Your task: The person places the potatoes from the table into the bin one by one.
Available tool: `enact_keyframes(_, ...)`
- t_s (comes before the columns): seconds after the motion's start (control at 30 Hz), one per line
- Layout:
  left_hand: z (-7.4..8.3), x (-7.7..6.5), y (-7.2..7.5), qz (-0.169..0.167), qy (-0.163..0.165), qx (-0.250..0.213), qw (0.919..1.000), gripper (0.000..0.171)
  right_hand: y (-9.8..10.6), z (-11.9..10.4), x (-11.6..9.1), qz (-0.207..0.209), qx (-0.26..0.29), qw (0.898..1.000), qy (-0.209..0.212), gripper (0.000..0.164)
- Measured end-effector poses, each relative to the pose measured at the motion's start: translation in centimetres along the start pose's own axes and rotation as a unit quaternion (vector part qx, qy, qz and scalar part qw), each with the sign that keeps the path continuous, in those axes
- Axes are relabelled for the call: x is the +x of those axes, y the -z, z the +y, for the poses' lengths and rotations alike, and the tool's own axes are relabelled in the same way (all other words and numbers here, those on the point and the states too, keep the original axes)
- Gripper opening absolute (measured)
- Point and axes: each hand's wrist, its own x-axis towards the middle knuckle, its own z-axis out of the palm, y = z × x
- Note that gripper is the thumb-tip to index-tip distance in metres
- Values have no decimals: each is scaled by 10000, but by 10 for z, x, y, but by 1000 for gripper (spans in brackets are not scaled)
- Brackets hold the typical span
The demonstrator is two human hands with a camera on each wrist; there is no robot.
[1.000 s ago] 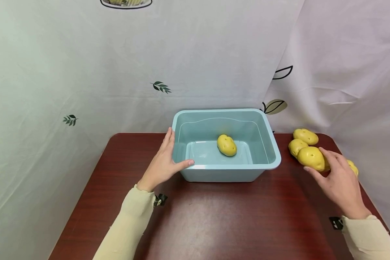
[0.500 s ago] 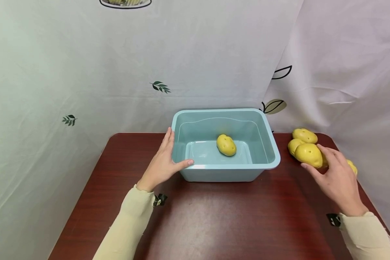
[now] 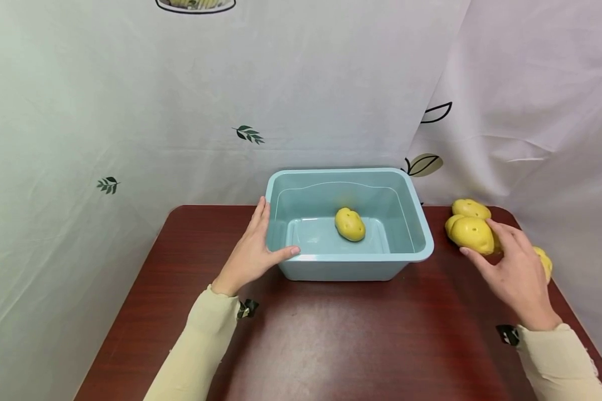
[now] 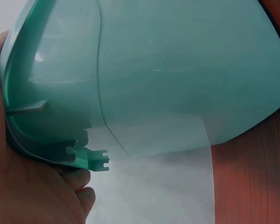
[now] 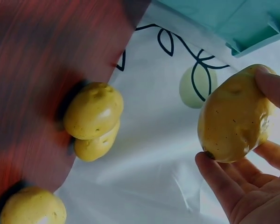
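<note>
A light blue plastic basin (image 3: 341, 268) stands on the table with one yellow potato (image 3: 350, 224) lying inside. My left hand (image 3: 253, 248) rests at its near left corner, thumb along the front rim and straight fingers along the left side. In the left wrist view, fingertips (image 4: 86, 198) show below the basin's rim. Right of the basin, my right hand (image 3: 516, 267) grips another yellow potato (image 5: 235, 116) between thumb and fingers. That potato is held up above the table, overlapping a potato behind it in the head view.
Loose potatoes lie at the table's right side: one at the back corner, a potato (image 3: 470, 209), and one beyond my right hand, a potato (image 3: 544, 263). The dark red table (image 3: 311, 340) ends against a white printed cloth (image 3: 331, 83) behind.
My right hand has moved slightly left and away from me with the potato in it. The potato beyond that hand shows more now. My left hand and the basin have stayed put.
</note>
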Motion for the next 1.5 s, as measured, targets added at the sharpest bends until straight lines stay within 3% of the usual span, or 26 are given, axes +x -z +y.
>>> enact_keyframes(1.5,0,-1,-1,18,17,-9,10000,119,-9,-35,13,385,267,9985,285,79)
